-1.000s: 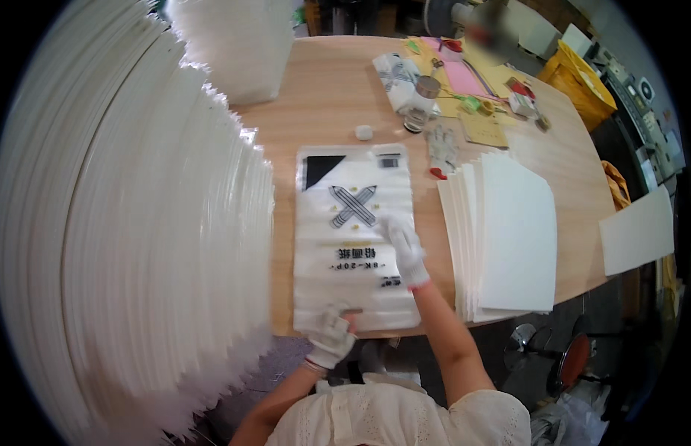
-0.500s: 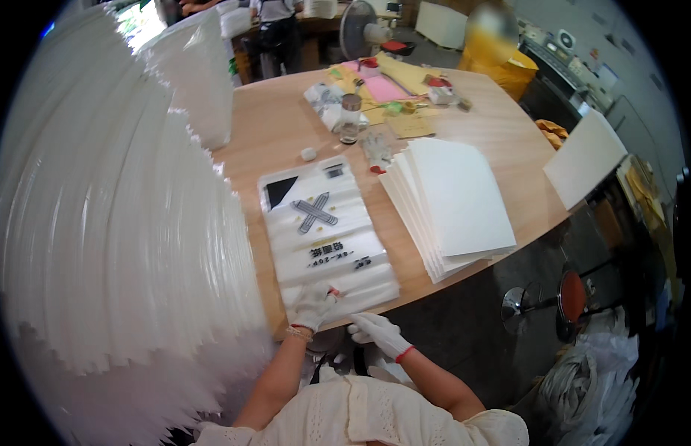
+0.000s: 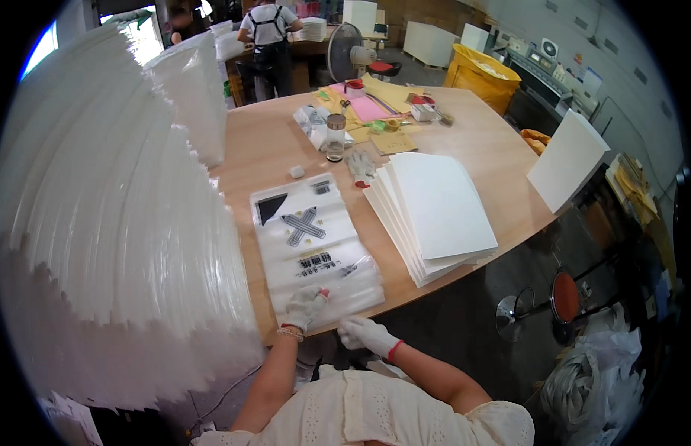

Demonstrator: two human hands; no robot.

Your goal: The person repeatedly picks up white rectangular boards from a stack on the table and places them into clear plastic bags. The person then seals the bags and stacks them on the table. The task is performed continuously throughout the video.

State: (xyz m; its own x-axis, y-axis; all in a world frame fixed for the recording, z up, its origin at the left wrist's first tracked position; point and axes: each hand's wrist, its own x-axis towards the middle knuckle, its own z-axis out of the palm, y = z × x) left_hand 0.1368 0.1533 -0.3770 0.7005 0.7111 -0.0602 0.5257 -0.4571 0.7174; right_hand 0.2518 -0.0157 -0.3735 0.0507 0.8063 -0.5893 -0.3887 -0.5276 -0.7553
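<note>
Translucent plastic sheets (image 3: pixel 130 223) are piled high at far left. At lower centre, the gloved left hand (image 3: pixel 306 307) lies over the lower end of a printed plastic bag (image 3: pixel 313 253), left of centre; the gloved right hand (image 3: pixel 369 337) is just beside its bottom edge. I cannot tell whether either grips. White paper (image 3: pixel 450 208) is fanned right of centre.

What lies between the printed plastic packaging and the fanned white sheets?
In the head view, a bare strip of wood-coloured tabletop separates the packaging from the sheets, with a loose glove at its far end.
</note>
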